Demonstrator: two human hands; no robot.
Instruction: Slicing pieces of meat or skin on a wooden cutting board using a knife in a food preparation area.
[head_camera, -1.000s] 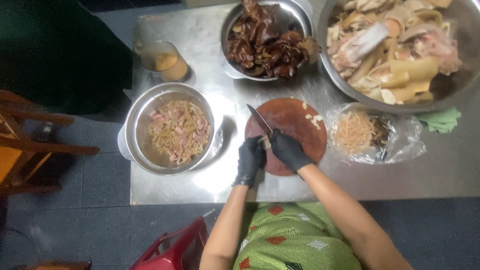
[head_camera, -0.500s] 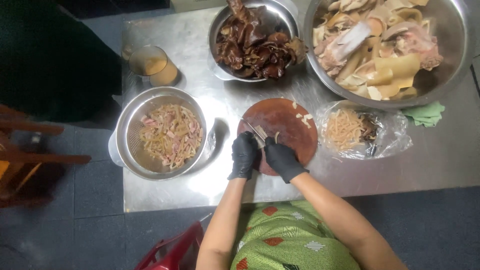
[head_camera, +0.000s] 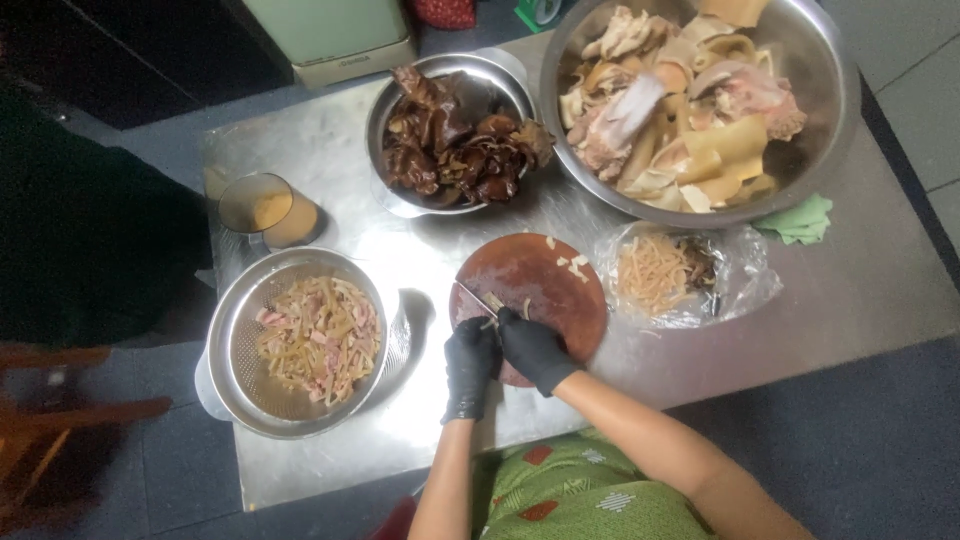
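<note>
Both my hands wear black gloves and meet at the near-left edge of a round reddish-brown cutting board (head_camera: 545, 280). My right hand (head_camera: 537, 350) grips the handle of a knife (head_camera: 478, 298), whose blade lies low over the board and points up and left. My left hand (head_camera: 470, 366) is curled just beside the blade, on small pale strips of food that are mostly hidden under the fingers. A few pale cut bits (head_camera: 575, 263) lie at the board's far edge.
On the steel table (head_camera: 330, 160), a colander (head_camera: 225, 340) of sliced pale and pink strips stands left. A bowl of dark brown pieces (head_camera: 455, 140) and a large bowl of pale meat (head_camera: 690, 100) stand behind. A plastic bag of shreds (head_camera: 660, 272), a green cloth (head_camera: 800, 218) and a glass (head_camera: 262, 208) are also there.
The knife blade has come down from a raised, upward-pointing angle to lie low on the board. The view has shifted, and both hands have stayed together at the board's near edge.
</note>
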